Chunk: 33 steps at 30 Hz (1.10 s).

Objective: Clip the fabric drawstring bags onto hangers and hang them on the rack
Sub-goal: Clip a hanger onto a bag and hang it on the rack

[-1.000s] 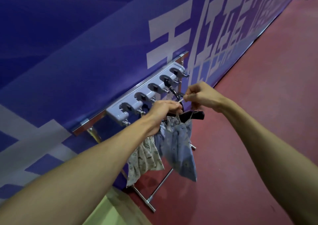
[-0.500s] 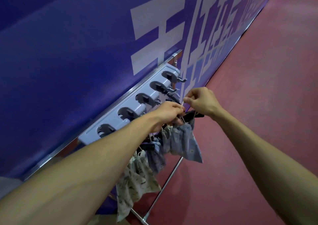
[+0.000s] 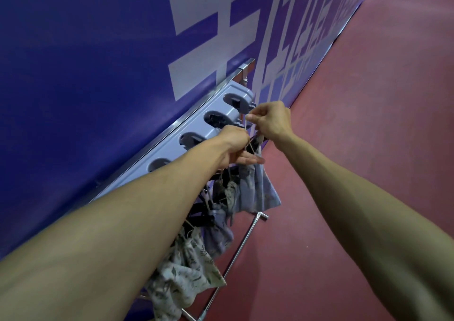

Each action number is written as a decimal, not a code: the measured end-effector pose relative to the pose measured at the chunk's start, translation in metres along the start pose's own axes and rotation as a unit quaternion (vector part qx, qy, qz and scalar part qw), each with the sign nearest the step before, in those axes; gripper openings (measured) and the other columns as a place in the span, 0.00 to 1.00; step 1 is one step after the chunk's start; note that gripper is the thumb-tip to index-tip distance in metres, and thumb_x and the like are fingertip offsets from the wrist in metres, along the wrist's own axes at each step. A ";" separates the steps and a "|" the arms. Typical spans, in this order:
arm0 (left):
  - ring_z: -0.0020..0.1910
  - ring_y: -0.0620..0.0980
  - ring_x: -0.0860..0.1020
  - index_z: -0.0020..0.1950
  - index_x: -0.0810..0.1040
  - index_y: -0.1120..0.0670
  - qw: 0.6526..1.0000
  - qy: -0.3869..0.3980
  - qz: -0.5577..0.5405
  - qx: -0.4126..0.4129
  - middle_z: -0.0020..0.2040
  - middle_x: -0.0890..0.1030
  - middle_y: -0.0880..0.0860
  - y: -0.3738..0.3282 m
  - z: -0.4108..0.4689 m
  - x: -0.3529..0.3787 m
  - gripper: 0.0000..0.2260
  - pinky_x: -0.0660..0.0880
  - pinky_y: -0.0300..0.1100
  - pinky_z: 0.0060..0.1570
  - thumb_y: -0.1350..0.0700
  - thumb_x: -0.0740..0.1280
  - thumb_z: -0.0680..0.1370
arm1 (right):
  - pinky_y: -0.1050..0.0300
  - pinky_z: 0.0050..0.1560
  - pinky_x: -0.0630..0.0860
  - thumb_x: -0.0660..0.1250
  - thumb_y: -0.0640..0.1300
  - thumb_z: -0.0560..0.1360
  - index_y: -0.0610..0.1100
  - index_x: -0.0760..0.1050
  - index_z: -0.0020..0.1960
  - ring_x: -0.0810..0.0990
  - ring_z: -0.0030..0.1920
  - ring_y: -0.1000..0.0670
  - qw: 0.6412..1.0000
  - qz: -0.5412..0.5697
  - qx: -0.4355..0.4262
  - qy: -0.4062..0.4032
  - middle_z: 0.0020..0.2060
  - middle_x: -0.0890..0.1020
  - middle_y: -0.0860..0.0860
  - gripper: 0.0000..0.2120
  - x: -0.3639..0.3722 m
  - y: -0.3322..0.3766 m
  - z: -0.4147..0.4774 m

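A grey-blue hanger bar [image 3: 196,124] with a row of clip hooks rests on the chrome rack rail [image 3: 169,129]. Several fabric drawstring bags hang below it: a pale blue one [image 3: 258,193], a darker blue one [image 3: 218,234] and a white leaf-print one [image 3: 186,279]. My right hand [image 3: 270,122] pinches the blue bag's drawstring near the second hook from the far end. My left hand [image 3: 235,149] holds the string just below it, with some fingers stretched out under the bag's top. A black clip [image 3: 253,146] shows between my hands, mostly hidden.
A blue banner wall [image 3: 86,75] with large white characters stands right behind the rack. The rack's chrome foot bar [image 3: 235,261] runs out over the red floor [image 3: 356,149] on the right.
The view has closed in on the rack. My right hand has risen with the drawstring toward the hooks, and my left hand has stretched some fingers out under the bag's top.
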<state>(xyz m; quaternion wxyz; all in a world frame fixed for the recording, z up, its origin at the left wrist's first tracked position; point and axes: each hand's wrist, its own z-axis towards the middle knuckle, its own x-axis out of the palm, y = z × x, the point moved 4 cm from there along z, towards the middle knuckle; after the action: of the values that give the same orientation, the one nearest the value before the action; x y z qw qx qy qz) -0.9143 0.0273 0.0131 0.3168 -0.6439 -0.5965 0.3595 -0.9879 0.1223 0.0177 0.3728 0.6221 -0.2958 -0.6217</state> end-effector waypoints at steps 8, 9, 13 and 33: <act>0.34 0.56 0.84 0.68 0.66 0.65 1.000 -0.006 -0.024 0.006 0.62 0.76 0.61 0.006 -0.011 -0.005 0.19 0.82 0.42 0.33 0.67 0.50 0.77 | 0.50 0.41 0.81 0.73 0.38 0.71 0.42 0.78 0.33 0.77 0.27 0.47 0.979 0.123 0.159 0.033 0.32 0.79 0.42 0.10 0.018 -0.018 0.009; 0.36 0.56 0.83 0.68 0.66 0.65 0.999 -0.012 -0.037 0.016 0.59 0.76 0.58 0.007 -0.016 -0.007 0.19 0.82 0.42 0.37 0.68 0.50 0.77 | 0.50 0.42 0.82 0.72 0.37 0.72 0.42 0.78 0.34 0.77 0.28 0.47 0.977 0.125 0.168 0.040 0.32 0.79 0.42 0.09 0.019 -0.020 0.008; 0.43 0.57 0.83 0.69 0.67 0.61 0.996 -0.043 -0.041 0.060 0.54 0.72 0.56 0.009 -0.032 -0.018 0.20 0.80 0.39 0.39 0.69 0.52 0.77 | 0.61 0.30 0.77 0.63 0.31 0.76 0.39 0.76 0.37 0.74 0.28 0.50 0.975 0.128 0.161 0.078 0.31 0.77 0.44 0.10 0.021 -0.020 -0.004; 0.46 0.52 0.79 0.54 0.74 0.55 0.961 -0.233 0.061 0.138 0.45 0.76 0.51 0.018 -0.262 -0.109 0.11 0.73 0.41 0.39 0.66 0.57 0.77 | 0.62 0.54 0.72 0.61 0.37 0.74 0.42 0.80 0.55 0.81 0.54 0.47 0.982 -0.040 -0.110 0.149 0.53 0.84 0.45 0.13 0.034 0.148 -0.174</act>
<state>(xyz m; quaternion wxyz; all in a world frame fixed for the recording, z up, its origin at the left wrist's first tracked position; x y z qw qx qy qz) -0.6880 -0.0777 0.1491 0.2321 -0.5271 -0.5580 0.5974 -0.7990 0.0297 0.1125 0.4537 0.6744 -0.1413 -0.5652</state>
